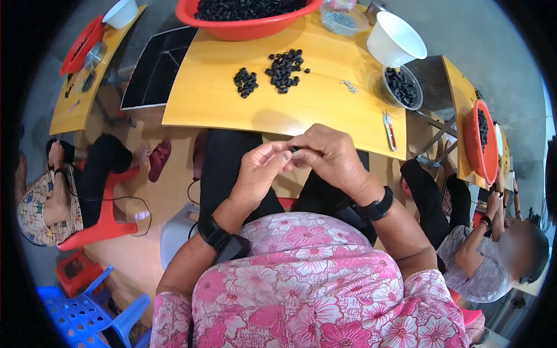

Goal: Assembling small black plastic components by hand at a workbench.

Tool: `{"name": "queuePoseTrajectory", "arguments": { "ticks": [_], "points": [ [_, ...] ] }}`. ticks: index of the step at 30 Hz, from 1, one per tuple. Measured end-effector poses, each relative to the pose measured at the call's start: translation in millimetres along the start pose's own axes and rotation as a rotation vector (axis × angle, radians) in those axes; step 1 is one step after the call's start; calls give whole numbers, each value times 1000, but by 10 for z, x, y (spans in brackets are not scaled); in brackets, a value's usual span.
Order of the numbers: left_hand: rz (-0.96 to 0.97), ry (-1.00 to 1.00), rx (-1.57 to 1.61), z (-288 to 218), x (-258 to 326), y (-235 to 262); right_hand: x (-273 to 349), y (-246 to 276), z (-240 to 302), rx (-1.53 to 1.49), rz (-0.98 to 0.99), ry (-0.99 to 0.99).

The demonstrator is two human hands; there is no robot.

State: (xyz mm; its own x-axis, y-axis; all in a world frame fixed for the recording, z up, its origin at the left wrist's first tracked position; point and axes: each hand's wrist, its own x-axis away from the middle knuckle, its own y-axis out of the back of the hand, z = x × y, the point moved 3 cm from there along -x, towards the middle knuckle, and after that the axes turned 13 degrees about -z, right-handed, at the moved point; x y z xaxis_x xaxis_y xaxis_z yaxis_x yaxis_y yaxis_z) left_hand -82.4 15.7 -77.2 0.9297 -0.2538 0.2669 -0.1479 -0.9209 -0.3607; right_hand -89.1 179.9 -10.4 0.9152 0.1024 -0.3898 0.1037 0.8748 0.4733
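Both hands meet just off the near edge of the yellow table (232,104), above the person's lap. The left hand (259,169) and the right hand (326,156) pinch a small black part (294,149) between their fingertips; each is closed narrowly on it, thumb and forefinger pressed together, the other fingers curled. The part is mostly hidden by the fingers, so its shape cannot be told. Each wrist carries a black band.

On the table, toward the middle, lie two heaps of small black parts: a small heap (245,82) and, just beside it to the right, a bigger heap (285,68). At the far edge stands a red basin (243,28) full of the same black parts. Near the right edge a clear bowl (401,87) holds more of them, and a white bowl (395,38) tilts just behind it. A clear tub (343,21) sits between the basin and the white bowl. A few little metal bits (348,86) lie left of the clear bowl, and red-handled tweezers (389,130) rest close to the near right corner.

Another person sits on a red chair (104,220) at the left, beside a second table; a third person sits at the right by another red basin (478,142).
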Motion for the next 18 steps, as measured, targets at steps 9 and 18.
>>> {"name": "queuePoseTrajectory", "arguments": {
  "ticks": [9,18],
  "points": [
    [89,142,33,127,62,47,123,65,171,281,164,208],
    [96,214,108,253,-22,165,-201,379,-402,381,-192,50]
  ]
}}
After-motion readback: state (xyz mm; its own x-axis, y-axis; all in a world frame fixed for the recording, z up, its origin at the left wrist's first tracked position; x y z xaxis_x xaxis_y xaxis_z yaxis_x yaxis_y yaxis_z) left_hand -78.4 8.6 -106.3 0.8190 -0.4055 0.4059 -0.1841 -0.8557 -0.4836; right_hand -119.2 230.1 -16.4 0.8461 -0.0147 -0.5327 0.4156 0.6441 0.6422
